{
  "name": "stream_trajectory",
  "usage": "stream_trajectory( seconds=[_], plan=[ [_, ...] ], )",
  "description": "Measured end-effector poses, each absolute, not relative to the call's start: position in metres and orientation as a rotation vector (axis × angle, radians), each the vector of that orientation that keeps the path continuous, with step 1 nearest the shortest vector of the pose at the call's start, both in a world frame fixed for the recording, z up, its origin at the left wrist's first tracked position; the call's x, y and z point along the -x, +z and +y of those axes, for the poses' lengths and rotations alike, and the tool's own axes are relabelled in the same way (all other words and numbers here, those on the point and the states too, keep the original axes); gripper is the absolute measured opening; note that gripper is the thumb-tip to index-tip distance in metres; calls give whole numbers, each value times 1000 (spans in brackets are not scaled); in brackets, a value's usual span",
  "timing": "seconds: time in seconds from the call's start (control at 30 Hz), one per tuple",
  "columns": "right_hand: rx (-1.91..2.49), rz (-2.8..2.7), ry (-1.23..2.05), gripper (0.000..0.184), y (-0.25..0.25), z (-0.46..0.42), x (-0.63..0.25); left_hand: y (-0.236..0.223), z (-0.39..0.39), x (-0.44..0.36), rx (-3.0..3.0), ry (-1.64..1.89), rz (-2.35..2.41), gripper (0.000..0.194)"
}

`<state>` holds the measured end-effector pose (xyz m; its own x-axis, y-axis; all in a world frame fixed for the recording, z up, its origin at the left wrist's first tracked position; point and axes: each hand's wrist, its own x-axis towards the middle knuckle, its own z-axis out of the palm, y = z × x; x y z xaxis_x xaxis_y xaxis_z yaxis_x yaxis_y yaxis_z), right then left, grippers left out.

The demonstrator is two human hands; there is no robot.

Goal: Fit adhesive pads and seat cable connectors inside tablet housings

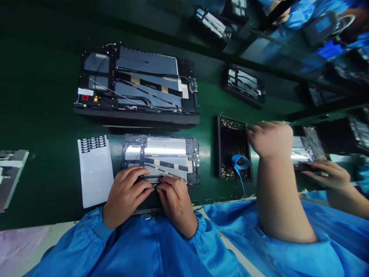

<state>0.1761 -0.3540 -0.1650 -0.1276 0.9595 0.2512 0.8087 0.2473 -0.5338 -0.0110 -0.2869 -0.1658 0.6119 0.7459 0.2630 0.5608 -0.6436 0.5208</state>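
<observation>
A thin opened tablet lies in front of me, showing silver battery panels, dark flex cables and a black frame. My left hand reaches over its near left side, thumb and fingers bent together at the near edge. Just to the right, my right hand has its fingers curled and pinched at the same edge. Whatever small part lies between the fingertips is too hidden to name. Left of the tablet, a white sheet carries rows of small black stickers along its top.
Beyond is a stack of opened tablets. A black tray with many tiny gold-coloured pieces and a blue strap stands right. A co-worker's forearm and another hand are farther right. A grey panel lies far left.
</observation>
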Motion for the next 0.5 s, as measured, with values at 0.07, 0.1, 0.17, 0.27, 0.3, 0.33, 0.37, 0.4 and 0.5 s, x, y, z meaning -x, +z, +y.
stream_trajectory(
  seconds=[0.07, 0.1, 0.17, 0.27, 0.3, 0.33, 0.37, 0.4, 0.5],
  plan=[
    [1613, -1976, 377, 14, -164, -354, -175, -165, -287, 11, -2449, 654, 1048, 6],
    [1616, -1975, 386, 14, -163, -354, -175, -165, -287, 11, -2447, 655, 1050, 6],
    [1620, -1972, 392, 15, -162, -354, -175, -165, -287, 11, -2442, 652, 1054, 6],
    [1625, -1973, 393, 17, -161, -353, -175, -166, -287, 12, -2439, 656, 1057, 6],
    [1625, -1975, 392, 17, -161, -353, -175, -166, -287, 12, -2440, 657, 1057, 6],
    [1624, -1978, 391, 18, -161, -353, -174, -166, -287, 13, -2442, 659, 1056, 6],
    [1621, -1984, 387, 19, -161, -353, -174, -166, -287, 13, -2446, 660, 1052, 6],
    [1618, -1989, 376, 19, -163, -354, -174, -166, -287, 13, -2450, 660, 1049, 6],
    [1596, -1982, 331, 22, -169, -357, -173, -166, -288, 12, -2463, 666, 1040, 7]
  ],
)
